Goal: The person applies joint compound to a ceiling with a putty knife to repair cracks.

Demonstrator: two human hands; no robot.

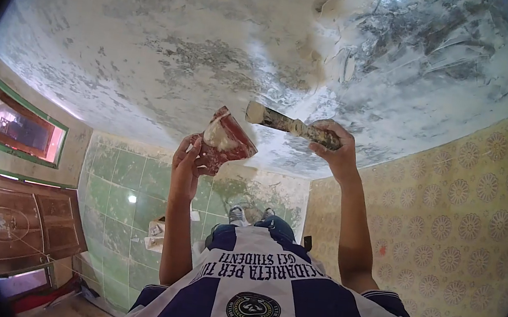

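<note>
My left hand (187, 158) is closed round the lower left edge of a dark red, flat, broken-looking piece (238, 143). A lump of off-white putty (218, 133) sits on that piece. In my right hand (337, 153) is a putty knife (283, 123), gripped by its handle and caked with dried filler. Its blade end points left, close to the top right of the red piece. Beyond both hands rises a wall (154, 41) smeared with white and grey putty, with thicker ridges at the upper right.
A patterned yellow wall (437, 204) runs along the right. Green floor tiles (127, 169) spread below, where an open box (156, 234) stands near my feet. On the left are a green-framed window (17, 119) and a wooden door (27, 223).
</note>
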